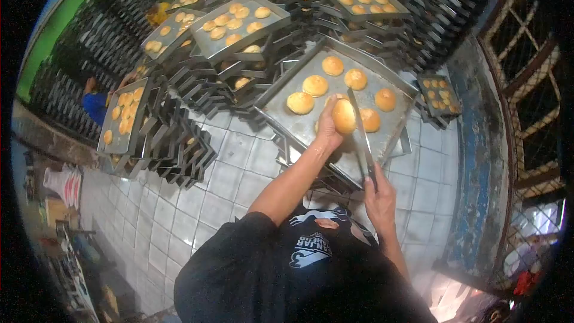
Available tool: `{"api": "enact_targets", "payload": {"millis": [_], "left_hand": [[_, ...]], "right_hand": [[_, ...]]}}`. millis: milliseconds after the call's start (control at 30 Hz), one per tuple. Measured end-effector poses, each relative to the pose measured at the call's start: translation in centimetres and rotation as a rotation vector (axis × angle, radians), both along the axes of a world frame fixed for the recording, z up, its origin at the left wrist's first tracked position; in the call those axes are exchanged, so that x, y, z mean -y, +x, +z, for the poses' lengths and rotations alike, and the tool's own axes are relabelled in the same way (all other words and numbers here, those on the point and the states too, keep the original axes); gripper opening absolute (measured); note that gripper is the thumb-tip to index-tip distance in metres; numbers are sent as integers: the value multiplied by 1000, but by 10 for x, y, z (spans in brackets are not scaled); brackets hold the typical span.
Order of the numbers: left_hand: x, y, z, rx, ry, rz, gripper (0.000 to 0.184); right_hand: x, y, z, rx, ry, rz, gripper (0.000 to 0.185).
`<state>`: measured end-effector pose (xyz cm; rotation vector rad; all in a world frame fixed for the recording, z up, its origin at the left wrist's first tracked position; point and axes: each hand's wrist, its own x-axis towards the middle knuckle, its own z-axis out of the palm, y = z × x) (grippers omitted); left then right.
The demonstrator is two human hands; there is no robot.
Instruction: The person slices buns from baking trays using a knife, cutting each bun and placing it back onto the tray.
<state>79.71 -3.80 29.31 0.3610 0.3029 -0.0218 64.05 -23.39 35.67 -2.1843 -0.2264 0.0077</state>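
Note:
My left hand (328, 125) is closed on a round golden bun (344, 116), held up over a metal tray (287, 98). The handle of a long knife (362, 137) is in my right hand (379, 194); its blade lies along the right side of the held bun, and whether it touches or cuts the bun I cannot tell. On the tray around my hands sit several more buns, among them one at the top (332, 66), one at the left (300, 103) and one at the right (385, 100). My left hand partly hides another bun.
Stacked trays of buns stand ahead (242, 27), at the left (124, 116), at the back right (363, 1) and by the right wall (439, 93). A person in blue (95, 104) is at the far left. Floor tiles (239, 149) show between the stacks.

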Motion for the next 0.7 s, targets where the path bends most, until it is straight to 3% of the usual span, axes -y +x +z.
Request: {"api": "enact_targets", "payload": {"millis": [167,267,433,500,700], "left_hand": [[19,-13,3,-10,79,-71,38],[15,-7,-2,25,-17,-10,34],[11,-11,-10,9,50,18,32],[27,-19,-14,43,219,-26,30],[11,-13,6,102,179,20,29]], "right_hand": [[-5,21,8,77,11,16,44],[-1,15,6,133,-22,16,44],[7,4,-10,233,4,15,44],[5,19,-2,188,26,-15,44],[23,9,-6,162,22,43,45]]}}
